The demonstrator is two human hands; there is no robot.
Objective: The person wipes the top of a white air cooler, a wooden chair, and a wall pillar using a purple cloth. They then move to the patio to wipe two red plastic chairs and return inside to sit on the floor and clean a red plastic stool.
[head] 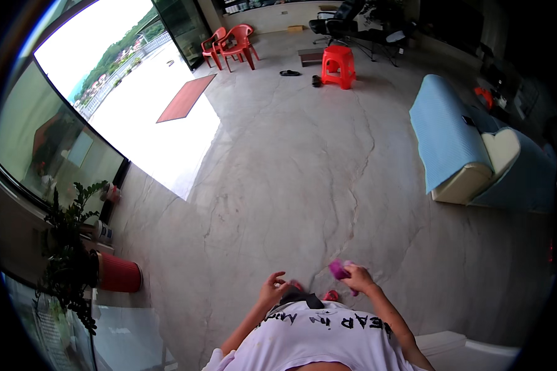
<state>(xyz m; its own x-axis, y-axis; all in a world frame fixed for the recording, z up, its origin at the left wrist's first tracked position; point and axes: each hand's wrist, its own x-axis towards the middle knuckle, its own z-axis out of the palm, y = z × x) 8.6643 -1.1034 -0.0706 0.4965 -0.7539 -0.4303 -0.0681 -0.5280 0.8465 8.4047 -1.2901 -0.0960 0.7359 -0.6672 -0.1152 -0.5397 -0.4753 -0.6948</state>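
In front of my waist, my right hand is closed around a bunched purple cloth, part of which sticks out below the fingers. My left hand is raised on the other side of my body, its fingers apart and slightly curled, with nothing seen in it. Beneath the hands are the red shoes on my feet, partly hidden by my clothes. Grey cracked floor stretches out ahead of me.
A red potted plant stands at the left by the glass. On the right is a sofa with a blue cover. Farther off are a red stool, black slippers, red chairs and a reddish mat at the open doorway.
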